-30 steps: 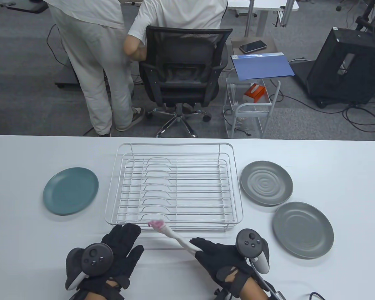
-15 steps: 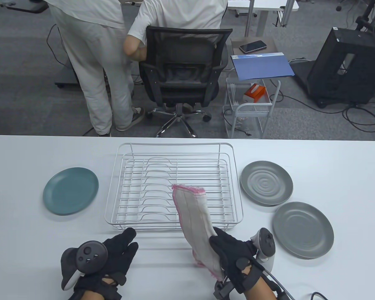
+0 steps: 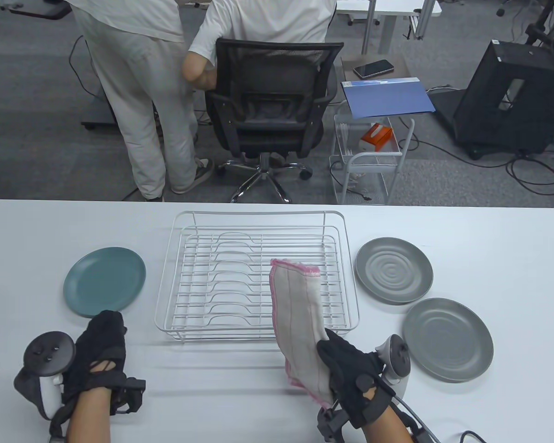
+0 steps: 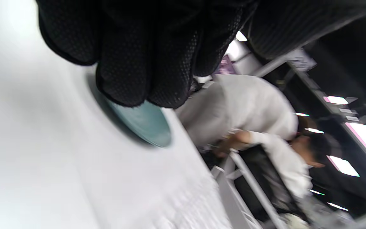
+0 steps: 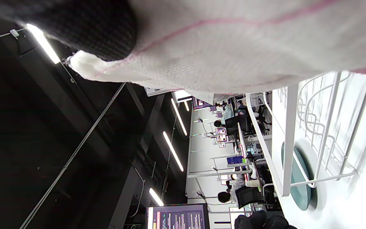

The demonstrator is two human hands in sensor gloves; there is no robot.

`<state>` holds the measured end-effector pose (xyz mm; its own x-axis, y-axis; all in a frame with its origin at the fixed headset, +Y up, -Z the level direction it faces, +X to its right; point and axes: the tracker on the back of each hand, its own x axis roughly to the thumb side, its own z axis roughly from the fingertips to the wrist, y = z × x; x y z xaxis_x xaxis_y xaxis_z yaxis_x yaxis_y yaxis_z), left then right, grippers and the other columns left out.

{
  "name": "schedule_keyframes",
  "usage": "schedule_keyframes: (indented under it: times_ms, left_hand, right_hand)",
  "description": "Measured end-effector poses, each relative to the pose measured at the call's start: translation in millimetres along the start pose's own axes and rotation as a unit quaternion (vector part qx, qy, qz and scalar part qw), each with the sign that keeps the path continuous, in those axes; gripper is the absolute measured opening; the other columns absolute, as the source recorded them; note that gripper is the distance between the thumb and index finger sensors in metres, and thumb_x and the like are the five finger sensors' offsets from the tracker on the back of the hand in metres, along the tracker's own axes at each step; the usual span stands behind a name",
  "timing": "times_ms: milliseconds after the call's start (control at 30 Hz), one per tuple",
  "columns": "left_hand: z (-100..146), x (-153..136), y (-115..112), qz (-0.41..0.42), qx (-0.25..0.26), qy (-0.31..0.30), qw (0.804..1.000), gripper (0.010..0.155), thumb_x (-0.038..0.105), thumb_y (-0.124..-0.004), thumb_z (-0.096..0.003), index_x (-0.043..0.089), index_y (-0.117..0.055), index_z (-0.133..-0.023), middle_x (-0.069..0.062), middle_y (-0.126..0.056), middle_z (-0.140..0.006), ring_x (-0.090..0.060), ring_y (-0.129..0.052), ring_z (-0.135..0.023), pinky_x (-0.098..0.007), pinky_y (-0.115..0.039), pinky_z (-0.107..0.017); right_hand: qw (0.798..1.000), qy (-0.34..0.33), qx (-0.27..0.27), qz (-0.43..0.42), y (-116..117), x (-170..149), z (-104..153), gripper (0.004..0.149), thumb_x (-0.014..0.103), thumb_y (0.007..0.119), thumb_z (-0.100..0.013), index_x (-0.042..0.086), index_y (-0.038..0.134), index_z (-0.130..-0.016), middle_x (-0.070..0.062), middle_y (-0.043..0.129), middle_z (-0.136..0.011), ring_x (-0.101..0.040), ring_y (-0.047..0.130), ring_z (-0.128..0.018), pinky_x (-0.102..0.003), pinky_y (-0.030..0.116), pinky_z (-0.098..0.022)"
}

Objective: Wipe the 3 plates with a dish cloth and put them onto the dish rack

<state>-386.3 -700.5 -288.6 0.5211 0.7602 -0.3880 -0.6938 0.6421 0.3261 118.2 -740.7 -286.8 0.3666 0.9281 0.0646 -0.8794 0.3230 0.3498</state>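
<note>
A teal plate (image 3: 105, 281) lies left of the white wire dish rack (image 3: 257, 276); two grey plates (image 3: 394, 270) (image 3: 448, 338) lie to its right. My right hand (image 3: 346, 364) grips a white dish cloth with pink edging (image 3: 298, 318), held up over the rack's front right part. My left hand (image 3: 102, 339) hovers at the teal plate's near edge, fingers pointing toward it and holding nothing. In the left wrist view the fingertips (image 4: 132, 79) hang just above the teal plate (image 4: 145, 122). The right wrist view shows the cloth (image 5: 233, 44), the rack (image 5: 316, 127) and the teal plate (image 5: 300, 181).
Beyond the table's far edge stand a black office chair (image 3: 270, 106), a person in light clothes (image 3: 143, 92), a small wire cart (image 3: 371, 161) and a black cabinet (image 3: 517, 97).
The right hand lifted the cloth from a rolled bundle on the table and let it unfold upright, then shifted it slightly right. The left hand moved left toward the teal plate.
</note>
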Motion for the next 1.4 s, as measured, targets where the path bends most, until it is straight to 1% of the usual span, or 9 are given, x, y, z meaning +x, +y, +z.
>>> schedule_keyframes:
  times_ms: [133,300,567,767,867,967,1167,1333,1400]
  left_hand:
    - [-31.7,-18.6,14.6,-0.088,0.047,0.103,0.990,0.058,0.059,-0.076,-0.0555,0.018,-0.074,-0.097,-0.012,-0.099,-0.081,-0.036,-0.102,-0.067,-0.057,-0.074,-0.056]
    - [-60.9,-37.8,19.9,-0.118,0.047,0.199,0.972,0.062,0.063,-0.081,-0.0543,0.016,-0.077,-0.095,-0.009,-0.104,-0.071,-0.031,-0.107,-0.056,-0.053,-0.079,-0.050]
    - [-98.5,-44.1,10.7,-0.191,0.060,0.236,0.951,0.067,0.068,-0.083,-0.0526,0.015,-0.077,-0.092,-0.004,-0.108,-0.058,-0.024,-0.110,-0.043,-0.048,-0.085,-0.043]
    - [-120.0,-36.9,1.1,-0.287,0.053,0.225,0.930,0.067,0.072,-0.080,-0.0517,0.017,-0.079,-0.089,-0.001,-0.108,-0.054,-0.020,-0.110,-0.039,-0.046,-0.086,-0.041]
    - [-126.8,-43.9,-7.5,-0.276,0.030,0.253,0.927,0.066,0.071,-0.081,-0.0527,0.016,-0.079,-0.089,-0.002,-0.107,-0.055,-0.019,-0.109,-0.040,-0.045,-0.085,-0.042]
    - [-131.4,-44.6,-10.4,-0.299,0.044,0.252,0.919,0.063,0.071,-0.081,-0.0525,0.018,-0.080,-0.087,0.001,-0.104,-0.049,-0.015,-0.106,-0.034,-0.043,-0.086,-0.040]
    - [-140.4,-45.4,-14.5,-0.265,0.012,0.270,0.926,0.061,0.066,-0.082,-0.0541,0.016,-0.077,-0.089,0.002,-0.101,-0.051,-0.018,-0.104,-0.035,-0.043,-0.086,-0.042]
    - [-134.9,-54.6,-13.7,-0.189,0.015,0.264,0.946,0.052,0.055,-0.083,-0.0542,0.012,-0.079,-0.085,0.004,-0.104,-0.048,-0.015,-0.105,-0.030,-0.040,-0.087,-0.038]
    - [-129.1,-60.2,-11.4,-0.120,0.020,0.261,0.958,0.051,0.051,-0.081,-0.0541,0.011,-0.075,-0.086,0.002,-0.105,-0.053,-0.018,-0.107,-0.031,-0.041,-0.088,-0.036]
  right_hand:
    - [1.000,0.001,0.002,0.002,0.4,0.8,0.1,0.057,0.038,0.076,-0.050,0.001,0.071,-0.093,-0.030,0.066,-0.093,-0.052,0.068,-0.080,-0.066,0.057,-0.056]
    - [1.000,-0.003,0.009,-0.005,4.0,3.4,1.2,0.057,0.038,0.076,-0.050,0.002,0.070,-0.093,-0.030,0.066,-0.093,-0.052,0.068,-0.080,-0.066,0.057,-0.057]
    - [0.999,0.003,0.012,-0.038,4.4,3.1,1.7,0.057,0.038,0.075,-0.050,0.002,0.070,-0.094,-0.029,0.066,-0.093,-0.052,0.068,-0.080,-0.066,0.057,-0.057]
    - [0.999,0.010,0.011,-0.040,0.0,1.9,2.5,0.057,0.038,0.075,-0.050,0.002,0.070,-0.094,-0.030,0.065,-0.093,-0.052,0.068,-0.080,-0.066,0.057,-0.057]
    - [0.999,0.007,0.006,-0.038,-2.7,3.2,2.9,0.057,0.038,0.075,-0.051,0.002,0.070,-0.094,-0.029,0.065,-0.093,-0.052,0.067,-0.080,-0.066,0.057,-0.057]
    - [0.999,0.008,0.004,-0.038,-3.0,3.3,3.7,0.057,0.038,0.075,-0.050,0.002,0.070,-0.094,-0.030,0.065,-0.093,-0.052,0.067,-0.080,-0.066,0.057,-0.057]
    - [0.999,0.011,0.006,-0.032,-3.6,1.6,2.9,0.057,0.038,0.075,-0.051,0.002,0.070,-0.094,-0.030,0.065,-0.094,-0.052,0.067,-0.080,-0.066,0.057,-0.057]
    - [0.999,0.015,0.011,-0.043,-3.6,0.3,3.5,0.057,0.039,0.075,-0.051,0.002,0.070,-0.094,-0.029,0.065,-0.094,-0.052,0.067,-0.081,-0.066,0.057,-0.057]
    - [0.998,0.008,0.020,-0.065,-2.5,2.7,3.3,0.057,0.039,0.075,-0.051,0.003,0.070,-0.094,-0.029,0.065,-0.094,-0.052,0.067,-0.081,-0.066,0.056,-0.057]
